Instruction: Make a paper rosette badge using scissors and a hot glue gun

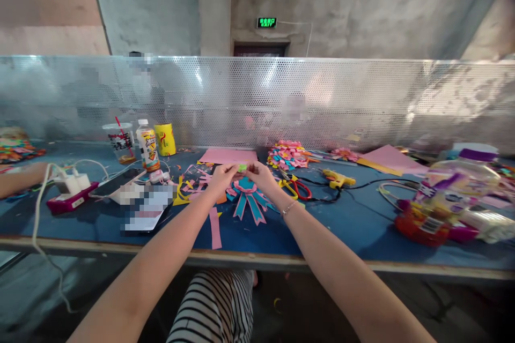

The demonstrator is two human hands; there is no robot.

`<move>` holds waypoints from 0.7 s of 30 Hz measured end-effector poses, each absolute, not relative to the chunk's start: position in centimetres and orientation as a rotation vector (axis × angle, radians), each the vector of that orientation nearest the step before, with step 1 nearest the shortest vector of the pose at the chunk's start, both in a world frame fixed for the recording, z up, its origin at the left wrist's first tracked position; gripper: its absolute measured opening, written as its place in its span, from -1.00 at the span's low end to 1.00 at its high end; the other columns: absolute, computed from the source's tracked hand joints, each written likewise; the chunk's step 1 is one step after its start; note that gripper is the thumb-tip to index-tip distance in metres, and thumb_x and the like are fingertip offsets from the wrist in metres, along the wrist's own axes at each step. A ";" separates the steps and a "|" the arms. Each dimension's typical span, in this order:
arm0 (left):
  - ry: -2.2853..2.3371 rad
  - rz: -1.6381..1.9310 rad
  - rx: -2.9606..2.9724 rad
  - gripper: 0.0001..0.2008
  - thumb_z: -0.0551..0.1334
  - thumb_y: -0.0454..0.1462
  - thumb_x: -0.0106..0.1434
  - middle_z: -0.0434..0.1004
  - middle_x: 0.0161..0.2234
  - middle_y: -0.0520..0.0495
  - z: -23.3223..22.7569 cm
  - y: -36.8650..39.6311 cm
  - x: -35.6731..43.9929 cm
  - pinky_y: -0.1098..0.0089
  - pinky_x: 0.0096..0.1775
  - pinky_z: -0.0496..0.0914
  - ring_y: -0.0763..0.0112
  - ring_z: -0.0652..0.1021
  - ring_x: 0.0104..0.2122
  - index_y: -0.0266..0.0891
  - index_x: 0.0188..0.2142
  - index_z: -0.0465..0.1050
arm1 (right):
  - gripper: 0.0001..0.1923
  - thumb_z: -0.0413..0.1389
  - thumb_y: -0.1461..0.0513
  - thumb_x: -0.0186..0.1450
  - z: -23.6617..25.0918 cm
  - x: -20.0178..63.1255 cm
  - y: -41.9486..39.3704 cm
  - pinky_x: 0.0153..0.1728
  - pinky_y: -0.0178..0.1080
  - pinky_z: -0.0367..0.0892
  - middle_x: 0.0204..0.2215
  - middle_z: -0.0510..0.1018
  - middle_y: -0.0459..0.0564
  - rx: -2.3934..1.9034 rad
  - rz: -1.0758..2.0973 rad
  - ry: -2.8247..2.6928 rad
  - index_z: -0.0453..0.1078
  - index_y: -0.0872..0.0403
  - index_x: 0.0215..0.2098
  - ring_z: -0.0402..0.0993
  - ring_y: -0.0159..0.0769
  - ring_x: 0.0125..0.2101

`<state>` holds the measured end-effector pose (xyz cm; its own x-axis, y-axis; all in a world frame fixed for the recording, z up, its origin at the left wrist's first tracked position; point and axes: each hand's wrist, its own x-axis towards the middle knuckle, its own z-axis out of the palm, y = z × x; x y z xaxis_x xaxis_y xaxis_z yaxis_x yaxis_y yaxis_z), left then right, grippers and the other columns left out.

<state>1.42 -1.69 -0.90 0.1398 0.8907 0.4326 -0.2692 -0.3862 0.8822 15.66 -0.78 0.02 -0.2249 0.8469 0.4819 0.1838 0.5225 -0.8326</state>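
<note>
My left hand (222, 176) and my right hand (261, 174) meet above the blue table (354, 225), fingers pinched together on a small green paper piece (242, 168). Just below them lies a pink and blue paper rosette (248, 195) with ribbon tails. A loose pink paper strip (215, 228) lies under my left forearm. Red-handled scissors (300, 188) rest close to my right wrist, which wears a thin bracelet.
A yellow glue gun (338, 178) with a black cord lies to the right. A pile of paper flowers (286, 154), pink sheets (229, 156), drink bottles (147, 146), a phone, chargers and plastic bags (446, 203) crowd the table. Another person's arm (18, 178) rests at far left.
</note>
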 end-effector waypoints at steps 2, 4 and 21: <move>0.706 1.475 1.407 -0.78 0.25 -0.16 0.02 0.53 -0.47 -0.06 -0.8 -1.5 1.3 0.31 -0.28 0.42 0.32 0.53 -0.41 -0.26 -0.39 0.48 | -0.70 0.11 0.04 0.01 0.0 15.6 -1.0 -0.52 -0.36 0.24 -0.57 0.31 -0.18 -0.886 0.806 -1.681 0.18 0.08 -0.48 0.27 -0.46 -0.54; 0.775 1.525 1.377 -0.85 0.27 -0.21 0.01 0.52 -0.50 -0.06 -0.7 -1.4 1.2 0.33 -0.30 0.41 0.30 0.53 -0.40 -0.24 -0.43 0.48 | -0.74 0.09 0.07 0.02 0.1 15.5 -1.3 -0.49 -0.35 0.28 -0.54 0.34 -0.16 -0.898 0.826 -1.647 0.19 0.08 -0.47 0.31 -0.44 -0.51; 0.986 1.661 1.881 -0.93 0.21 -0.28 0.04 0.44 -0.54 -0.01 -0.1 -2.1 1.0 0.43 -0.32 0.31 0.42 0.44 -0.47 -0.22 -0.51 0.44 | -0.84 0.03 0.15 0.05 0.6 15.5 -1.9 -0.52 -0.36 0.22 -0.57 0.35 -0.15 -0.903 0.744 -1.715 0.21 0.09 -0.49 0.29 -0.45 -0.53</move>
<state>1.04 -2.12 -0.14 0.0236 0.7509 0.6600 0.2199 -0.6479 0.7293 15.47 -1.90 0.64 -0.2028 0.8470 0.4913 0.2198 0.5283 -0.8201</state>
